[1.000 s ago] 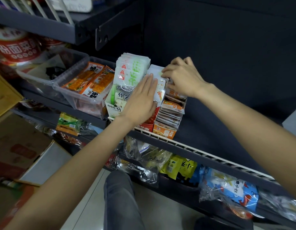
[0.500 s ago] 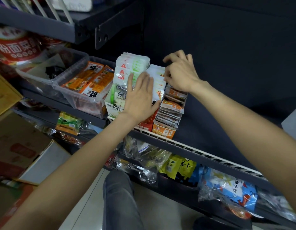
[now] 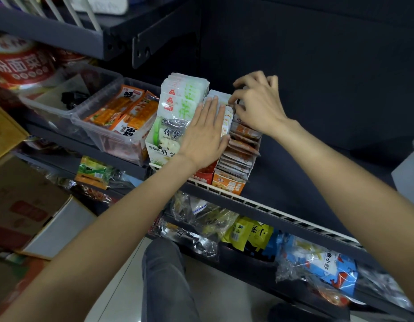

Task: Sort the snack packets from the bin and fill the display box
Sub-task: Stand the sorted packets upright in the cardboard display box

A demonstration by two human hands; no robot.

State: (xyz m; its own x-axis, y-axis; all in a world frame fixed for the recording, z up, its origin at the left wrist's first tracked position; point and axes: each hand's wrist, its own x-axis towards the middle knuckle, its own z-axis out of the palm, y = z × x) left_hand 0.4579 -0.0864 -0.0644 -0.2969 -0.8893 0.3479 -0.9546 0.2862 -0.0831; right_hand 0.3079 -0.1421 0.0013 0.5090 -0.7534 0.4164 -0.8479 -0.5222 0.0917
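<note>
Item: snack packets [image 3: 224,117], a row of white ones standing on edge in the red display box [image 3: 205,174], which sits on the wire-edged shelf [image 3: 259,203].

Landmark: the red display box. Just to its left, touching, a white and green box [image 3: 159,145] of pale green packets [image 3: 185,98]. Just to its right, touching, an orange box [image 3: 228,184] of orange-printed packets [image 3: 243,145]. Further left, a clear bin [image 3: 103,135] of orange packets, and beyond it a second clear bin [image 3: 50,105]. Below the box, a lower shelf of loose bagged snacks [image 3: 247,233].

Hands: left hand [image 3: 205,133] lies flat, fingers straight, pressing on the tops of the white row. Right hand [image 3: 259,105] is at the back of the box, fingers curled at the rearmost packets; whether it pinches one cannot be told.

Handling, as judged: packets are light, thin, soft film, likely slippery, prone to fanning and toppling once the row loosens. Contents may crush under a hard squeeze.

Where to hold, as judged: pinch the sealed top edge of a single packet; steady the row with a flat palm on top.

Condition: box looks near full; the back of it is hidden by the right hand.
</note>
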